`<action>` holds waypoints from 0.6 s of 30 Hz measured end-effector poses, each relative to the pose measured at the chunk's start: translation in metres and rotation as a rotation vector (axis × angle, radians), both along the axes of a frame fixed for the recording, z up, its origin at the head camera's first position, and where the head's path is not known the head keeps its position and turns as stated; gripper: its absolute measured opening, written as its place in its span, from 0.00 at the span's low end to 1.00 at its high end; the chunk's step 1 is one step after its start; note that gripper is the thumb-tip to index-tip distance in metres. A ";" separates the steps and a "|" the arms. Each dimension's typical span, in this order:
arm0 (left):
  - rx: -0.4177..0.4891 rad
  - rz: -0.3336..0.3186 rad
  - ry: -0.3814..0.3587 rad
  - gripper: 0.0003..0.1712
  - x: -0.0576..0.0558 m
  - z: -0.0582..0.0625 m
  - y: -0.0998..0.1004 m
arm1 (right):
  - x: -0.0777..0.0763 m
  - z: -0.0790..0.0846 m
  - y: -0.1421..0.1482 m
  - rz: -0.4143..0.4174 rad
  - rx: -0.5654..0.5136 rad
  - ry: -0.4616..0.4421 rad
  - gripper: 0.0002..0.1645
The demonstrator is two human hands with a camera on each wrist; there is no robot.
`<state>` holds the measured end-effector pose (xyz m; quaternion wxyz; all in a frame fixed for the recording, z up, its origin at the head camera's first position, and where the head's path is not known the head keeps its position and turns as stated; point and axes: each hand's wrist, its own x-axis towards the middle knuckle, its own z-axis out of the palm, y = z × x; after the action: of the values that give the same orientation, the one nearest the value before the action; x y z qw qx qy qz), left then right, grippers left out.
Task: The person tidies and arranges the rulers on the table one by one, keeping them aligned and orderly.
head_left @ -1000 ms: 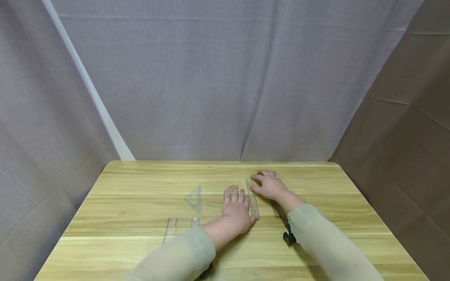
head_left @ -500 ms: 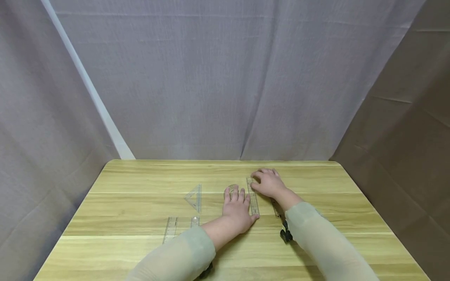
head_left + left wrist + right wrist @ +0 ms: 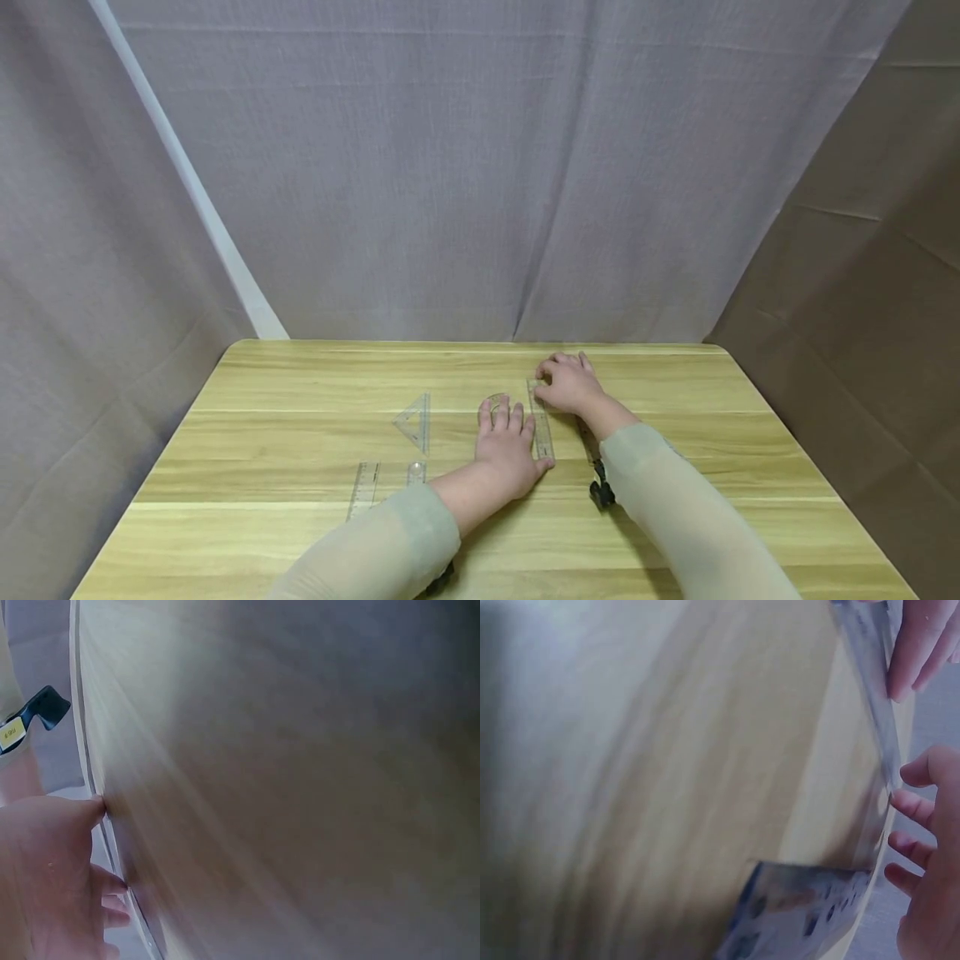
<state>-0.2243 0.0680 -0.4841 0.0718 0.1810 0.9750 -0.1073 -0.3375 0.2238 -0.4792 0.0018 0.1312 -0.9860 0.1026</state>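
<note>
My left hand (image 3: pixel 504 454) lies flat with fingers spread, its fingertips over a clear protractor (image 3: pixel 493 401) that it mostly covers. Its thumb touches the near end of a clear straight ruler (image 3: pixel 542 429). At that ruler's far end, my right hand (image 3: pixel 568 387) has its thumb and index finger bent about the tip, seemingly pinching it; the other fingers are loosely curled. The right wrist view shows the same ruler (image 3: pixel 876 690) edge-on between both hands. A clear stencil ruler with cut-out shapes (image 3: pixel 802 907) lies beside it, largely hidden by the right forearm in the head view.
Left of the hands lies a clear set square (image 3: pixel 422 425). Nearer are another clear ruler (image 3: pixel 363 487) and a clear strip with a round lens-like spot (image 3: pixel 416 473), partly behind the left sleeve. Everything rests on a wood-grain table (image 3: pixel 247 433), with grey curtains (image 3: pixel 420 183) around it.
My right hand and forearm have shifted slightly left and away, covering more of the stencil ruler. The straight ruler has moved barely at all. The left hand stays in place.
</note>
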 end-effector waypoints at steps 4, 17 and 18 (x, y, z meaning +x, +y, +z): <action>-0.001 -0.004 0.004 0.50 0.002 0.001 0.000 | -0.002 0.001 -0.001 -0.012 -0.004 0.001 0.11; 0.007 -0.005 0.021 0.50 0.002 -0.001 0.001 | -0.004 -0.005 0.003 -0.068 -0.083 0.036 0.13; 0.011 -0.004 0.023 0.50 0.002 -0.001 0.001 | -0.004 -0.005 0.003 -0.069 -0.100 0.036 0.12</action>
<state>-0.2219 0.0693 -0.4847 0.0595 0.1820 0.9759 -0.1044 -0.3419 0.2270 -0.4842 0.0295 0.0987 -0.9834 0.1493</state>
